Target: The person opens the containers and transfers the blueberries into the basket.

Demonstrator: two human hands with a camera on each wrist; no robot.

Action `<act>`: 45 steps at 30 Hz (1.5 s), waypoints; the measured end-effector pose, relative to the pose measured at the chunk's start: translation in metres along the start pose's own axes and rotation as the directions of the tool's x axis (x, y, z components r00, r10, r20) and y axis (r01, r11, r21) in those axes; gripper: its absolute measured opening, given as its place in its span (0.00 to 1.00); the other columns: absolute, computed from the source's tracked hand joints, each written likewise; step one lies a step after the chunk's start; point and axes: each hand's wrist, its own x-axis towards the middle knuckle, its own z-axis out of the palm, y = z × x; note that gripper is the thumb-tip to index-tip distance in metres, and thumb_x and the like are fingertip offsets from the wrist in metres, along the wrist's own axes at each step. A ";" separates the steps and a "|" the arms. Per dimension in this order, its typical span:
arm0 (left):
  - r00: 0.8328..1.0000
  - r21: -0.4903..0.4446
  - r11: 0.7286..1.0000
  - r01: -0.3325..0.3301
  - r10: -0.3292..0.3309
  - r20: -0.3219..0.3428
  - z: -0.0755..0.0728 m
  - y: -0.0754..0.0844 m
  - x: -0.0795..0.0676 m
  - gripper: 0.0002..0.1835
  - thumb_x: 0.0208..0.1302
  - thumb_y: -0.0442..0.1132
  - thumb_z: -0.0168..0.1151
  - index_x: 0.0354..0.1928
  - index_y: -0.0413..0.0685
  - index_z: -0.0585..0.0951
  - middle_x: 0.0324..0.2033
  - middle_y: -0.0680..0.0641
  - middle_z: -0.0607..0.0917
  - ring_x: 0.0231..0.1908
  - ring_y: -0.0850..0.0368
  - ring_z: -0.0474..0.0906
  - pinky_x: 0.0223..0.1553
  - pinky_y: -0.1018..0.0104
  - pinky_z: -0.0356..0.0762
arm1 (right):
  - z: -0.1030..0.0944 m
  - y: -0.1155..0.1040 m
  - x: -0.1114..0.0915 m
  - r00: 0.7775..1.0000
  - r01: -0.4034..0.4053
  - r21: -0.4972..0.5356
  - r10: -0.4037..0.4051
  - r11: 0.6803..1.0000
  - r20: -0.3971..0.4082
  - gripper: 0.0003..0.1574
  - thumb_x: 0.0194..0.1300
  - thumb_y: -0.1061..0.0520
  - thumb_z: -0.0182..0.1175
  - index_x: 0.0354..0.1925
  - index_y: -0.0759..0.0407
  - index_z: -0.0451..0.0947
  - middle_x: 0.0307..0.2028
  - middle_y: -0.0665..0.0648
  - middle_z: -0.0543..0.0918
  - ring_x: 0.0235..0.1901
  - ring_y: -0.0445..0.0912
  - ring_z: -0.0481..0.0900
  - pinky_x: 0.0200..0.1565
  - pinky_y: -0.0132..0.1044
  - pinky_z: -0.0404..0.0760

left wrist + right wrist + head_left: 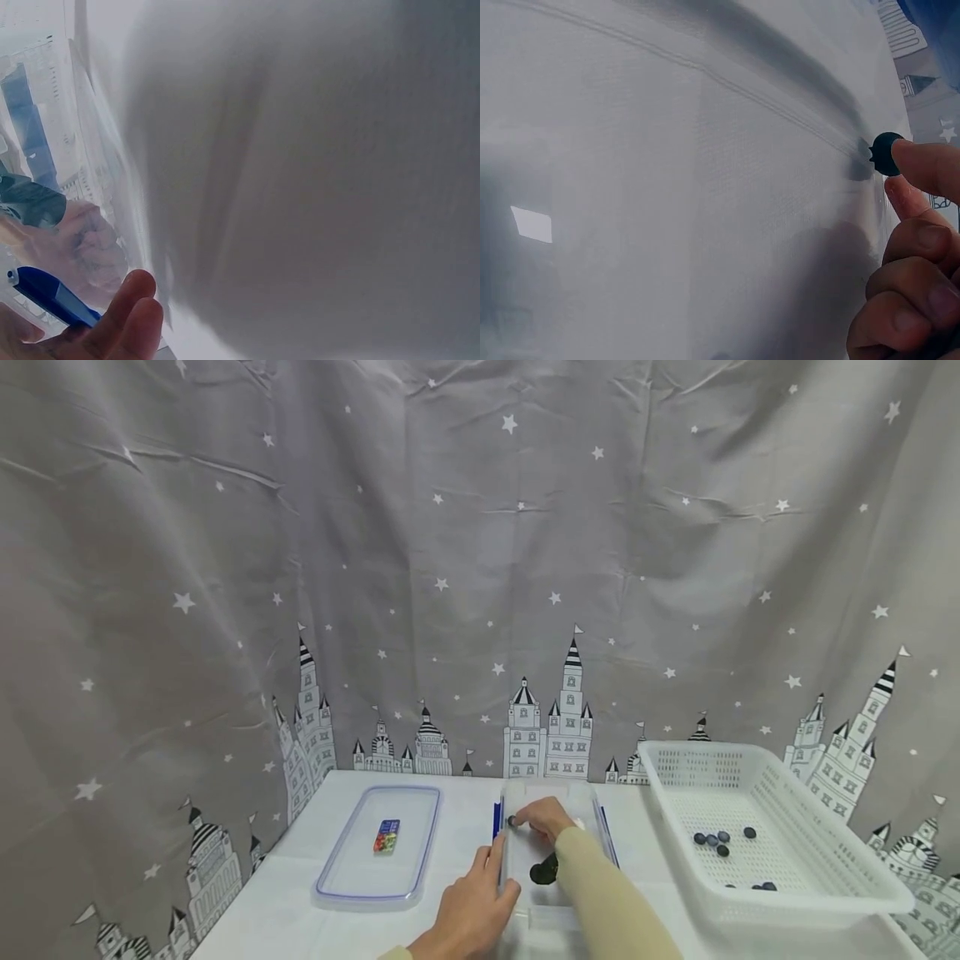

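Note:
A blueberry (887, 154) with its small crown showing is pinched between the thumb and fingertip of my right hand (922, 247). In the head view, my right hand (543, 817) reaches into a clear plastic container (519, 868), with the blueberry (512, 821) close to the left wall. My left hand (474, 897) grips that wall from the near left, its fingers beside a blue latch flap (497, 818). The left wrist view shows the left fingers (139, 300) next to the blue latch (49, 292), with the right hand visible through the plastic.
A white perforated basket (840, 868) with several blueberries (712, 839) in it stands at right. At left lies a clear lid (345, 860) with a bluish rim and a colourful fruit label (387, 837). A grey castle-print curtain (465, 552) hangs behind the white table (270, 893).

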 end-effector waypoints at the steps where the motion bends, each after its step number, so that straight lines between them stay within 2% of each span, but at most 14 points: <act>1: 1.000 0.000 1.000 0.004 -0.004 0.004 0.000 0.000 0.000 0.38 0.68 0.53 0.50 0.78 0.49 0.59 0.63 0.44 0.74 0.29 0.52 0.77 0.31 0.49 0.75 | 0.000 0.000 0.000 1.000 -0.002 0.001 0.002 1.000 -0.002 0.13 0.49 0.56 0.74 0.27 0.60 0.80 0.16 0.50 0.65 0.20 0.44 0.64 0.25 0.37 0.65; 8: 0.999 -0.022 1.000 0.018 -0.017 0.036 0.000 0.003 -0.003 0.39 0.67 0.52 0.50 0.77 0.46 0.59 0.63 0.43 0.74 0.29 0.51 0.77 0.31 0.47 0.76 | 0.001 -0.001 -0.007 1.000 -0.009 -0.033 0.010 0.999 0.008 0.14 0.49 0.55 0.74 0.23 0.60 0.78 0.16 0.50 0.66 0.20 0.44 0.64 0.24 0.35 0.64; 15: 1.000 -0.021 1.000 0.009 -0.008 0.025 0.000 0.003 -0.004 0.39 0.67 0.53 0.50 0.78 0.47 0.59 0.63 0.44 0.74 0.29 0.52 0.77 0.30 0.48 0.76 | -0.002 -0.004 -0.010 1.000 0.001 -0.037 0.000 0.999 0.013 0.14 0.48 0.56 0.75 0.26 0.60 0.79 0.20 0.51 0.69 0.20 0.43 0.63 0.24 0.34 0.63; 23: 1.000 -0.002 1.000 -0.009 0.009 0.000 0.000 -0.001 -0.006 0.39 0.67 0.53 0.50 0.77 0.46 0.59 0.63 0.45 0.74 0.29 0.51 0.78 0.28 0.50 0.74 | -0.006 -0.010 -0.016 0.998 -0.007 -0.058 0.010 0.998 0.059 0.14 0.51 0.55 0.75 0.24 0.59 0.78 0.13 0.46 0.60 0.15 0.40 0.56 0.20 0.32 0.59; 29: 1.000 -0.018 1.000 0.007 -0.006 0.019 -0.001 0.000 -0.007 0.39 0.67 0.53 0.50 0.77 0.46 0.60 0.63 0.44 0.74 0.28 0.52 0.77 0.28 0.50 0.74 | -0.015 -0.016 -0.024 0.994 0.035 -0.074 -0.027 0.997 0.106 0.14 0.53 0.53 0.74 0.26 0.62 0.81 0.12 0.46 0.61 0.14 0.40 0.57 0.20 0.32 0.59; 35: 0.999 -0.024 1.000 0.011 -0.010 0.035 0.000 0.000 -0.004 0.40 0.67 0.54 0.49 0.78 0.46 0.59 0.64 0.44 0.73 0.25 0.54 0.74 0.26 0.53 0.72 | -0.030 -0.022 -0.029 0.988 0.091 -0.022 -0.088 0.996 0.127 0.10 0.54 0.56 0.72 0.31 0.62 0.86 0.12 0.47 0.58 0.15 0.41 0.57 0.21 0.33 0.60; 40: 1.000 -0.004 1.000 -0.006 0.006 0.004 -0.001 0.001 -0.001 0.39 0.68 0.53 0.50 0.77 0.45 0.59 0.63 0.43 0.73 0.24 0.54 0.73 0.25 0.55 0.70 | -0.041 -0.031 -0.032 0.978 0.148 0.010 -0.148 0.989 0.149 0.11 0.56 0.55 0.71 0.33 0.63 0.88 0.12 0.45 0.56 0.15 0.41 0.54 0.21 0.33 0.59; 45: 1.000 -0.010 1.000 0.013 -0.012 0.024 -0.001 0.002 0.000 0.39 0.68 0.53 0.49 0.77 0.45 0.58 0.63 0.43 0.73 0.23 0.55 0.71 0.24 0.56 0.69 | -0.050 -0.035 -0.034 0.973 0.174 0.000 -0.172 0.985 0.157 0.13 0.57 0.54 0.71 0.39 0.61 0.89 0.11 0.45 0.55 0.14 0.41 0.53 0.21 0.32 0.59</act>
